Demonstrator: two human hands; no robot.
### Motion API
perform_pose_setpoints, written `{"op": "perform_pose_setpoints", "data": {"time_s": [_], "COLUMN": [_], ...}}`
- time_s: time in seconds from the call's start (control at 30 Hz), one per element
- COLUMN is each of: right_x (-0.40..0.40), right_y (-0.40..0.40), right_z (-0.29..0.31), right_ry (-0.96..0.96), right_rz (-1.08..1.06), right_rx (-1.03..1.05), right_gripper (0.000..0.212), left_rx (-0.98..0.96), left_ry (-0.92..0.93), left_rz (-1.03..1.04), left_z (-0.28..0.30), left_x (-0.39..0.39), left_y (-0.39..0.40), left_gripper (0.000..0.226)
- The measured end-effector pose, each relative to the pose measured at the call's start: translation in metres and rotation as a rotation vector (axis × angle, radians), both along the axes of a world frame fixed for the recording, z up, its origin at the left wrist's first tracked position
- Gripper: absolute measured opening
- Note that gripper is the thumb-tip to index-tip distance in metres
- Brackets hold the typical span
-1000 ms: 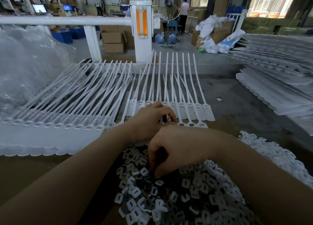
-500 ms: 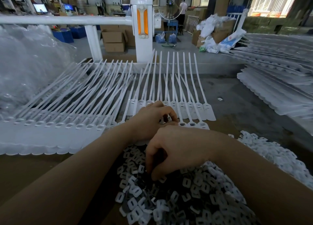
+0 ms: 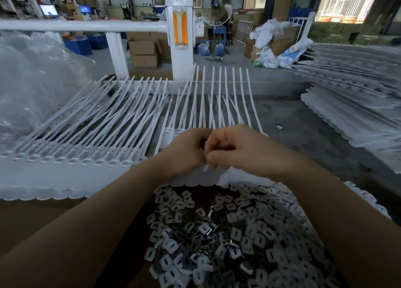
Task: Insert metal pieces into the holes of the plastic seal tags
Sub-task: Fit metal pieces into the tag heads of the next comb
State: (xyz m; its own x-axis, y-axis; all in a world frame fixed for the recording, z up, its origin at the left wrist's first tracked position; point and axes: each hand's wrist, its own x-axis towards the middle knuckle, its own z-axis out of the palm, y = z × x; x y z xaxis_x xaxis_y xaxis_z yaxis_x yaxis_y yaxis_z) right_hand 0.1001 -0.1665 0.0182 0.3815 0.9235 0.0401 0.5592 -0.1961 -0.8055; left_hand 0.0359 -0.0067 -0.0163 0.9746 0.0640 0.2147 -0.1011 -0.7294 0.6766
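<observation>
Beyond my bench stands a white metal post with two orange reflector strips [image 3: 179,29], a white horizontal rail [image 3: 82,25] running left from it. On the grey concrete floor [image 3: 234,70] behind sit open brown cardboard boxes [image 3: 144,51] and, further left, blue plastic bins [image 3: 86,45]. Far left, two lit computer screens [image 3: 48,10] glow (too small to read). Far right, daylight comes through a tall barred window [image 3: 345,2], with white plastic sacks [image 3: 269,44] heaped against cartons nearby.

We see a grey surface [image 3: 308,135] carrying rows of white seal tags [image 3: 121,122], a second stack of tags [image 3: 358,105] at right, a brown cardboard sheet [image 3: 32,214], and a heap of small metal pieces [image 3: 227,240].
</observation>
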Motion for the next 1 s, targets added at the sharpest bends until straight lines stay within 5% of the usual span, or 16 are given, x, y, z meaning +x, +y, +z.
{"op": "perform_pose_setpoints", "data": {"time_s": [0.17, 0.37, 1.0], "right_x": [0.020, 0.023, 0.024], "right_y": [-0.001, 0.000, -0.007], "right_z": [-0.013, -0.016, -0.014], "right_ry": [-0.049, -0.135, -0.042], "right_rz": [-0.390, -0.451, -0.372], "right_rx": [0.186, 0.262, 0.253], "right_gripper": [0.008, 0.009, 0.019], "left_rx": [-0.355, -0.691, -0.721], "left_ry": [0.088, 0.175, 0.156], "left_rz": [0.013, 0.031, 0.033], "left_z": [0.006, 0.008, 0.006], "left_x": [0.000, 0.002, 0.000], "left_y": [-0.003, 0.000, 0.003], "left_gripper": [0.007, 0.015, 0.017]}}
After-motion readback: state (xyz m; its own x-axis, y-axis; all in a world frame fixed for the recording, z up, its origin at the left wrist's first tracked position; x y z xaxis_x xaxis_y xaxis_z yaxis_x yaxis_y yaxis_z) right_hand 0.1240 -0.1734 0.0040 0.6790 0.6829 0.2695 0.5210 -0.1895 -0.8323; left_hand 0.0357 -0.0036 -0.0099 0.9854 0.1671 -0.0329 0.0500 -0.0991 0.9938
